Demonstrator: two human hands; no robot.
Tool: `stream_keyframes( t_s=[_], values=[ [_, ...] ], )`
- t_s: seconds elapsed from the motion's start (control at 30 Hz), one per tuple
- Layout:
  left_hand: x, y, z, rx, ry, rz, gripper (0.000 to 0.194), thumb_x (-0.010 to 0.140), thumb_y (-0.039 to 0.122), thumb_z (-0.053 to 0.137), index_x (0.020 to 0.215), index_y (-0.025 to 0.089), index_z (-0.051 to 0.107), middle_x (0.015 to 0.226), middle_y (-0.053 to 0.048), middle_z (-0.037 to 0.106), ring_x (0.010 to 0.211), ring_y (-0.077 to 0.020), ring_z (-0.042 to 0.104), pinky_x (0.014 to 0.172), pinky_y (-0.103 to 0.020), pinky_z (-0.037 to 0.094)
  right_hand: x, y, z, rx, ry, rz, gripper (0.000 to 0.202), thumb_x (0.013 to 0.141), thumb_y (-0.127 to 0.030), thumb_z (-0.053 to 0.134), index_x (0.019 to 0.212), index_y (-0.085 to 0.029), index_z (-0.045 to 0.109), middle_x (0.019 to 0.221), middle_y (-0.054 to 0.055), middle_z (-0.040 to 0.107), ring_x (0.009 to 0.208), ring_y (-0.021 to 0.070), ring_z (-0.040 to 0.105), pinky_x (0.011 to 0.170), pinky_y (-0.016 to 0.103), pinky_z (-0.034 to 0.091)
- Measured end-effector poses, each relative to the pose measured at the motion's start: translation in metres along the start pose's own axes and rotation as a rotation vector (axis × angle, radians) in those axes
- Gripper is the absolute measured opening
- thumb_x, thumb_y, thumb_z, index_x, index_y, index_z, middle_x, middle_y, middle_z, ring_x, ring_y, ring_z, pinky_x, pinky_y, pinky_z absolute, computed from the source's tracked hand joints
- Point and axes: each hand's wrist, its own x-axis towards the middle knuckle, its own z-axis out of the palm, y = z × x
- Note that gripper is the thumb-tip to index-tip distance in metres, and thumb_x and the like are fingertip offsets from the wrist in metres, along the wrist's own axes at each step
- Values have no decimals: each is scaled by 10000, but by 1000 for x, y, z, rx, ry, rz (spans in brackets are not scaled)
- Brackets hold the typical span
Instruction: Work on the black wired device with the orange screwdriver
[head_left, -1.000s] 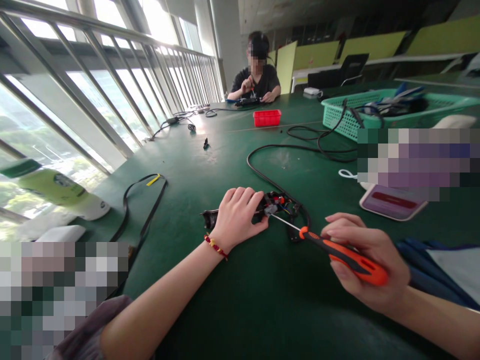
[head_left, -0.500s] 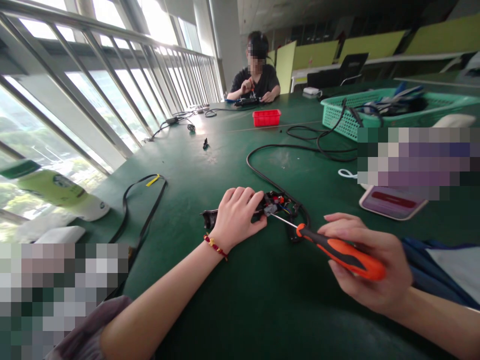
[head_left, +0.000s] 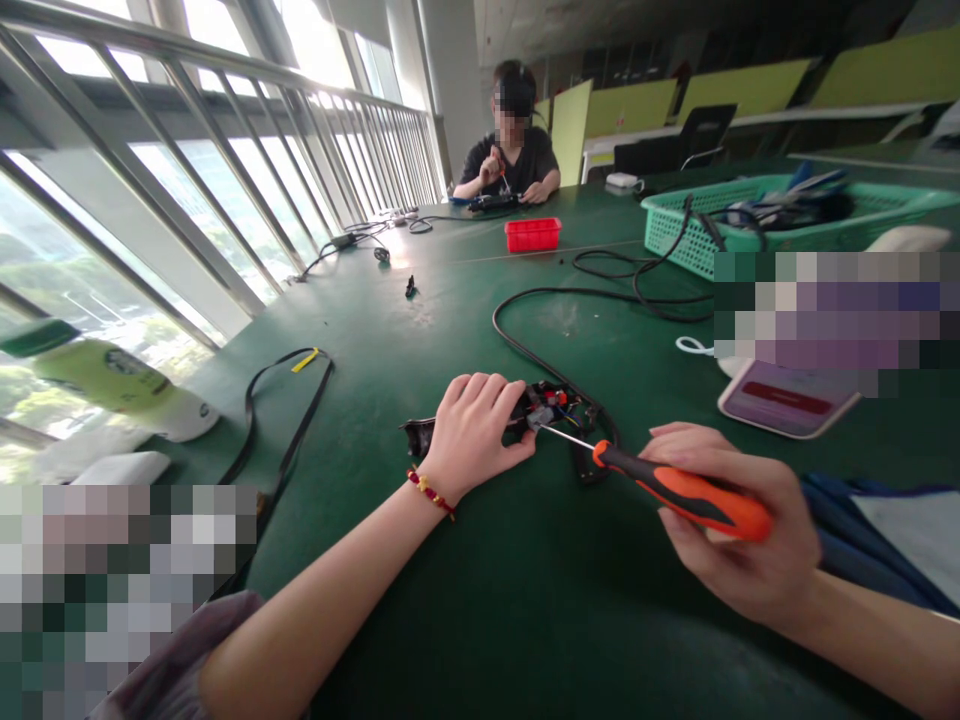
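Note:
My left hand (head_left: 476, 430) is closed over a black corded appliance (head_left: 420, 437) with an opened housing, pressing it to the green table. Its exposed right end shows red parts and thin coloured wires (head_left: 574, 412). An orange and black screwdriver (head_left: 690, 490) is in my right hand (head_left: 772, 550), its shaft slanting left and down. The screwdriver's tip meets a small grey part (head_left: 538, 417) close to my left thumb; the exact contact is too small to make out. My left palm hides the middle of the appliance.
A black cord (head_left: 517, 345) runs back toward a green basket (head_left: 679, 235) of tools and cables. A red bin (head_left: 532, 236) and a small black piece (head_left: 410, 287) lie farther off. To the right is a phone (head_left: 787, 400); left, a bottle (head_left: 112, 385). A person (head_left: 510, 150) works opposite.
The screwdriver handle has rolled in my right hand, and its rear end sits slightly higher. My left hand and the appliance stay in place. The person opposite has lowered a raised hand slightly.

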Motion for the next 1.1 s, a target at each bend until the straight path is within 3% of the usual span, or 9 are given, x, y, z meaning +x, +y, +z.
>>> stream_keyframes(
  t_s=[0.17,0.3,0.47,0.63,0.77,0.9,1.1],
  values=[
    [0,0,0,12,-1,8,328,784,325,511,1060,154,558,921,-60,610,882,-215,536,827,-348,398,-2,1,0,-22,-66,-6,519,668,-64,630,1153,-203,508,842,32,616,726,204,610,846,496,475],
    [0,0,0,1,2,-1,324,789,339,507,1051,156,560,916,-63,610,876,-217,535,821,-349,399,-1,1,-1,1,11,22,513,672,-38,601,1146,-216,517,879,40,606,775,210,614,816,468,499],
    [0,0,0,-10,-8,-8,320,793,323,500,1063,161,558,925,-71,613,886,-222,539,816,-356,403,0,0,1,-44,-38,4,502,666,-98,649,1135,-215,515,805,22,616,703,207,614,816,487,491],
    [0,0,0,-23,-23,-24,339,794,337,500,1079,163,552,944,-74,610,907,-232,535,831,-365,397,-1,0,1,-39,34,41,489,691,-62,598,1133,-251,506,861,44,606,763,221,605,785,487,507],
    [1,1,-1,-22,-28,-34,324,798,337,495,1065,165,559,938,-70,612,891,-226,540,828,-357,397,-1,0,2,-56,-32,20,488,678,-90,635,1131,-231,519,811,27,598,744,215,603,835,497,486],
    [1,2,0,-13,-34,-41,334,792,346,502,1066,163,558,948,-71,610,891,-228,537,832,-356,396,0,0,2,-24,41,37,530,679,-46,601,1168,-227,505,898,54,589,797,219,603,815,472,498],
    [0,1,1,-22,-28,-35,339,794,338,506,1080,161,552,950,-69,609,896,-224,535,832,-354,400,-2,2,1,-66,-57,7,514,680,-92,634,1158,-227,501,809,22,609,732,206,607,841,499,489]
  ],
)
